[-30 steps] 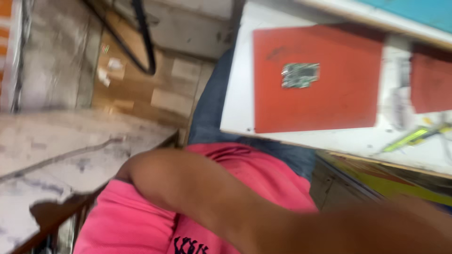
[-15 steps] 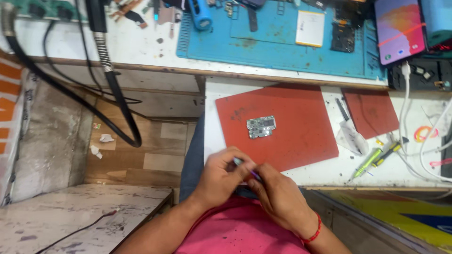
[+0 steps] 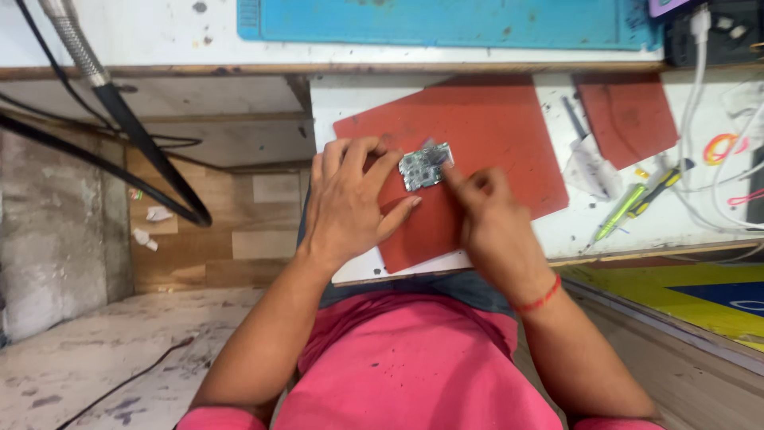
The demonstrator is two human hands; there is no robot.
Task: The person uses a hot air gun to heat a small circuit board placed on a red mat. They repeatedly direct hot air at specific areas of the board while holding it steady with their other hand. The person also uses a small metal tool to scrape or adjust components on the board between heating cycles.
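Fingers (image 3: 374,159) of the left hand (image 3: 350,203) lie spread and flat on the large red rectangular rubber mat (image 3: 477,135), their tips touching the left edge of the small grey-green printed circuit board (image 3: 424,166). That board rests on the mat near its middle. From four o'clock of the board the right hand (image 3: 493,219) comes in, its fingers bunched and pinched together with the tip against the board's right edge; whether they grip some fine tool I cannot tell. A red thread bracelet (image 3: 537,301) circles the right wrist.

The mat lies on a white surface (image 3: 334,95). At three o'clock of the board, well apart, a smaller red square mat (image 3: 629,115) lies. Between the two mats rests a crumpled grey-white wipe (image 3: 590,169). At four o'clock from that wipe a green-handled pen-shaped tool (image 3: 621,213) lies slanted. At twelve o'clock, a long blue rectangular work mat (image 3: 446,20) spans the upper shelf. A white cable (image 3: 700,119) runs down at the far right.
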